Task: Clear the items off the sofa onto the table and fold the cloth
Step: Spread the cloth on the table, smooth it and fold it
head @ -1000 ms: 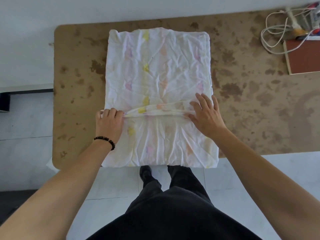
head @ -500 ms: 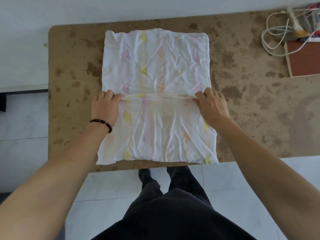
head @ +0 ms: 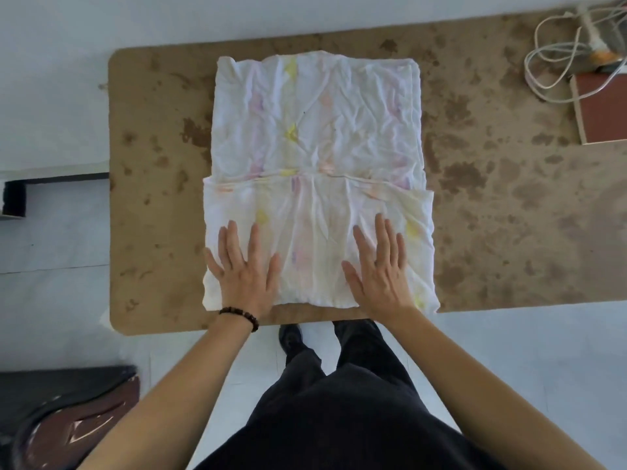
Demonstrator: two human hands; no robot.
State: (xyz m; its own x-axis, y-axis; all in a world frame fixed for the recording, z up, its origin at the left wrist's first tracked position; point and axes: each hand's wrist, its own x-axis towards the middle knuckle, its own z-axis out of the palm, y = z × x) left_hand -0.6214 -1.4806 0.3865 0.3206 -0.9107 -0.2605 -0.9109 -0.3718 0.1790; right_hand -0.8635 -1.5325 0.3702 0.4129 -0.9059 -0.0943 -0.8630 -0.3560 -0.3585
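Crumpled white cotton cloth (head: 315, 184) under both palms: left hand (head: 245, 271) and right hand (head: 377, 271) flat, fingers spread, grasping nothing. Cloth on mottled brown table (head: 509, 198), near flap folded over, hem touching table edge. Risk: uneven pressing skews fold; near hem slips off. No legible writing.

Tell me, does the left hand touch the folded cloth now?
Touching. The head view shows the left hand lying flat, fingers spread, on the near folded layer of the cloth.

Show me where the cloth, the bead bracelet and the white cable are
cloth (head: 315, 130), head view, upper unfolded layer
bead bracelet (head: 239, 316), head view, beads on left wrist
white cable (head: 546, 67), head view, coiled loop, table's far right
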